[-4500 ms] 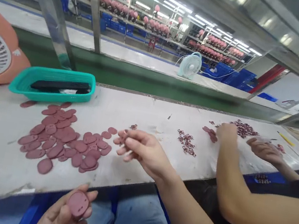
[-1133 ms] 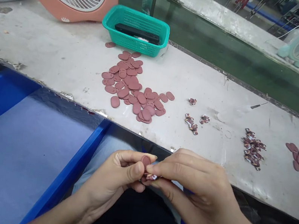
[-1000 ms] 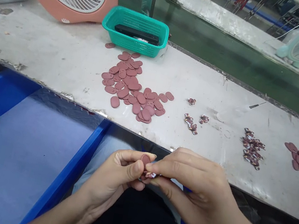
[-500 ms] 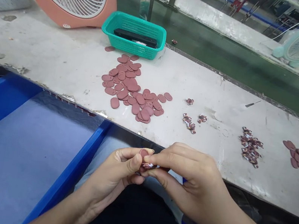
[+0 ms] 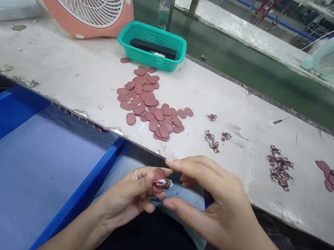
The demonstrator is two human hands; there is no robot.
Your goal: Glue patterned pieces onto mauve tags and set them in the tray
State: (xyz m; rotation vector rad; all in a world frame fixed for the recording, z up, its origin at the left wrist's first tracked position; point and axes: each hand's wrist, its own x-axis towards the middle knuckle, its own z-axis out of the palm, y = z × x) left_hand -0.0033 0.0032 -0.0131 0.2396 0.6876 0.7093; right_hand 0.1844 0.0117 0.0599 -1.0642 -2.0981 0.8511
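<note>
Between the thumb and fingers of my left hand [image 5: 131, 193] is a reddish-brown oval disc [image 5: 159, 173]. A small painted figurine [image 5: 164, 183] in brown and white lies across the disc's face. My right hand [image 5: 215, 197] is just to the right, thumb and fingers spread, with nothing in it. Both hands are over my lap, in front of the bench edge. Beyond them on the bench lies a loose pile of similar oval discs [image 5: 147, 98], some with small holes. Several small figurines [image 5: 212, 141] lie to the right of that pile.
A green basket [image 5: 149, 60] holding a black object stands behind the discs, beside an orange fan [image 5: 105, 31]. Farther right are a cluster of figurines [image 5: 280, 167], more discs [image 5: 330, 180] and a thin pointed tool [image 5: 281, 120]. A blue bin [image 5: 75, 212] sits at lower left.
My right hand has let go of the figurine and moved slightly right, its fingers opening. My left hand keeps hold of the disc, and the figurine on it is now in plain view.
</note>
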